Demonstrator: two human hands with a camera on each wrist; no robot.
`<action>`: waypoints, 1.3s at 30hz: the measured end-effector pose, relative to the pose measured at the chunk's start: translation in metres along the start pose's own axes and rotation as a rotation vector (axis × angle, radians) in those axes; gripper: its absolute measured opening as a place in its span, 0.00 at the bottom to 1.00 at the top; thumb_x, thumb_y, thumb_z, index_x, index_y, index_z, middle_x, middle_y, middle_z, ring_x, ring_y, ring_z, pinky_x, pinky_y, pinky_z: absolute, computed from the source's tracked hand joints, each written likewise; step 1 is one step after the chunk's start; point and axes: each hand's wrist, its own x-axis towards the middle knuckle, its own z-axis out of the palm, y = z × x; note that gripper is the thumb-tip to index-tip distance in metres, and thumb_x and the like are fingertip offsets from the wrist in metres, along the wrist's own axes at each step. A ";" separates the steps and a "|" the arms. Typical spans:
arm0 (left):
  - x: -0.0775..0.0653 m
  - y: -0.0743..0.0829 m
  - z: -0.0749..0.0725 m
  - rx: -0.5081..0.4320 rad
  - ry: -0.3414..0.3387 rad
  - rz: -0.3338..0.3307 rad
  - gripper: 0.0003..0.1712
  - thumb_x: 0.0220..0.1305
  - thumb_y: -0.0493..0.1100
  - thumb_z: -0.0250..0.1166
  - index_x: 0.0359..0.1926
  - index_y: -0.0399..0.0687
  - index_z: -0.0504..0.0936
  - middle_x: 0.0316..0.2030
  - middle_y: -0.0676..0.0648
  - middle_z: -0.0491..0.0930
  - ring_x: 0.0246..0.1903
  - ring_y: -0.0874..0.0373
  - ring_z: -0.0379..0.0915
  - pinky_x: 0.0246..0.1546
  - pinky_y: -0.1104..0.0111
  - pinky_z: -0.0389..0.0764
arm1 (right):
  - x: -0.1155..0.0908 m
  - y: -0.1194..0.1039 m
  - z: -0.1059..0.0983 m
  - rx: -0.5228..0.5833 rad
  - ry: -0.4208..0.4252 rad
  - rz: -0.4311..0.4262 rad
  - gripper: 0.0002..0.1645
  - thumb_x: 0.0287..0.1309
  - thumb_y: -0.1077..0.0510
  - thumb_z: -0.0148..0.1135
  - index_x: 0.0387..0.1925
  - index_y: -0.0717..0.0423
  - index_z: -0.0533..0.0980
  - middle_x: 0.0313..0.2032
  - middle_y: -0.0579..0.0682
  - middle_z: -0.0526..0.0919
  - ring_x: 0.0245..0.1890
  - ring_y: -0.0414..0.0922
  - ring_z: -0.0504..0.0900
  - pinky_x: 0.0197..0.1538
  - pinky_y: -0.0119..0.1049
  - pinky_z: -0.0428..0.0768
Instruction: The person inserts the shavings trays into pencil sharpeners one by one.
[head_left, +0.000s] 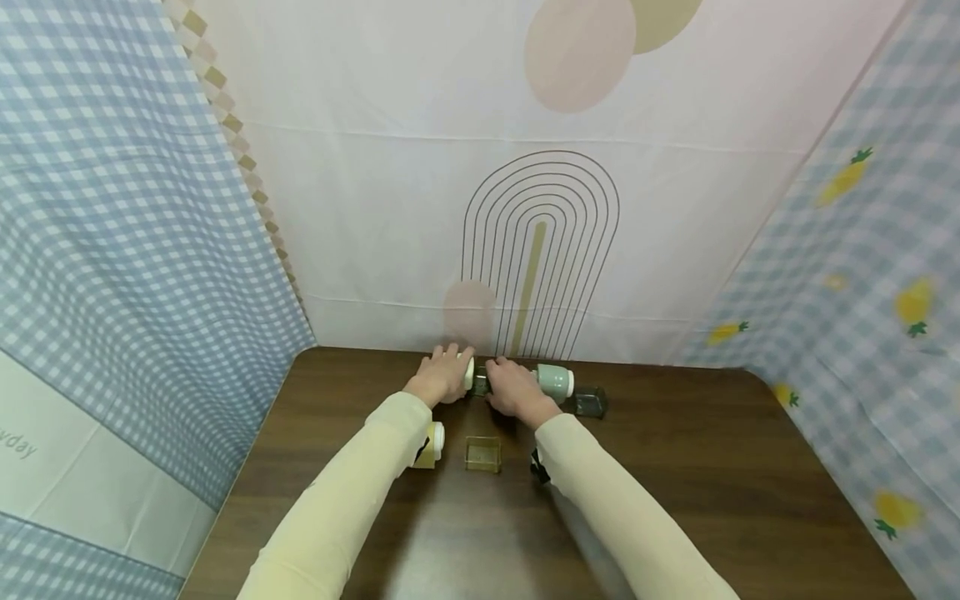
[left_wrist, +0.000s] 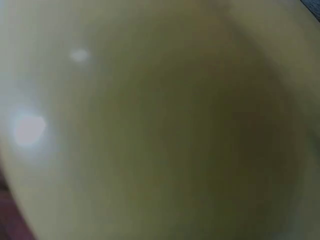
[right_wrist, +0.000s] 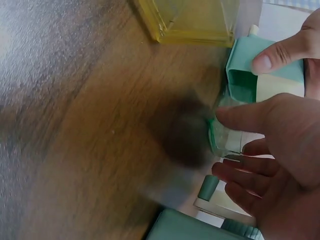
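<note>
My left hand (head_left: 444, 377) grips a green-and-cream container (right_wrist: 244, 49) at the back of the table, its thumb lying across the top in the right wrist view. Beside it, my right hand (head_left: 513, 388) pinches a small clear green-tinted box (right_wrist: 227, 139) between thumb and fingers. The box is close against the container's open green end; I cannot tell whether it is partly inside. To the right of my right hand lies a pale green container (head_left: 553, 381) with a white end. A blurred yellowish surface (left_wrist: 150, 125) fills the left wrist view.
A clear yellow box (head_left: 483, 454) stands on the brown table (head_left: 675, 467) between my forearms. Near my left forearm lies a yellow container (head_left: 430, 446) with a white end, partly covered by the sleeve. A dark clear box (head_left: 590, 402) is at the right. Fabric hangs behind.
</note>
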 end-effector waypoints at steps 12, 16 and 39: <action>0.004 -0.003 0.002 -0.009 -0.010 0.013 0.40 0.70 0.39 0.65 0.76 0.55 0.55 0.73 0.37 0.57 0.67 0.34 0.56 0.64 0.44 0.68 | 0.004 0.002 0.003 0.101 -0.007 -0.003 0.31 0.65 0.60 0.67 0.67 0.64 0.70 0.62 0.63 0.76 0.58 0.57 0.78 0.57 0.50 0.82; 0.003 -0.003 0.003 -0.005 -0.010 0.016 0.40 0.70 0.39 0.64 0.77 0.55 0.55 0.73 0.37 0.57 0.67 0.34 0.56 0.64 0.44 0.68 | 0.002 0.001 0.005 0.127 0.003 -0.004 0.33 0.66 0.60 0.67 0.68 0.65 0.68 0.64 0.64 0.75 0.61 0.58 0.76 0.60 0.51 0.81; 0.002 -0.005 0.007 0.013 0.017 0.018 0.37 0.70 0.39 0.63 0.74 0.57 0.58 0.71 0.38 0.60 0.65 0.35 0.59 0.63 0.43 0.70 | -0.002 0.003 0.024 0.387 0.074 0.037 0.41 0.64 0.61 0.68 0.74 0.60 0.61 0.68 0.63 0.68 0.65 0.59 0.72 0.64 0.55 0.76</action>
